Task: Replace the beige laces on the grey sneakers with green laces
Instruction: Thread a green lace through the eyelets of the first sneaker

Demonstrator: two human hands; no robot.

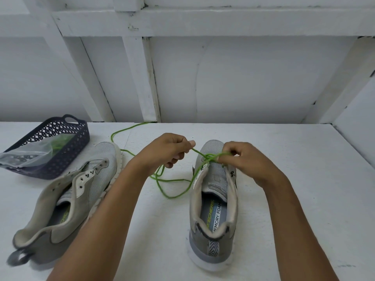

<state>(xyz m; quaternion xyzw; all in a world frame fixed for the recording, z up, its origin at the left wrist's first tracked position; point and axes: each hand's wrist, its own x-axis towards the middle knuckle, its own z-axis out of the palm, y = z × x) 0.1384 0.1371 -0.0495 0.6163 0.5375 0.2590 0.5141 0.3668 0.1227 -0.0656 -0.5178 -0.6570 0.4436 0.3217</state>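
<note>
**Green lace: first crossing at the toe eyelets**

1. Green lace [172, 197]. It is threaded through the eyelets nearest the toe of the upright sneaker [213, 236], where it crosses once. One strand runs taut to your left hand. The slack loops on the worktop [304, 199] between the two shoes and trails off to the back edge, out of the way.
2. Upright sneaker. It stands on its sole on your right side, heel toward you and toe away, so the tongue and eyelet rows face up for threading. No beige lace is in it.
3. Left hand [170, 149]. Fingers are curled, pinching the taut strand above the worktop, probably to draw the crossing snug.
4. Right hand [247, 159]. Fingers are curled over the toe end, pinching the lace at the crossing to hold it in place.
5. Unlaced sneaker [81, 191]. It is tipped on its side at your left with its eyelets bare, likely waiting its turn.
6. Dark lattice basket [60, 157]. It sits at the far left and holds a clear plastic bag [24, 157] with something green inside, possibly the second lace.
</note>
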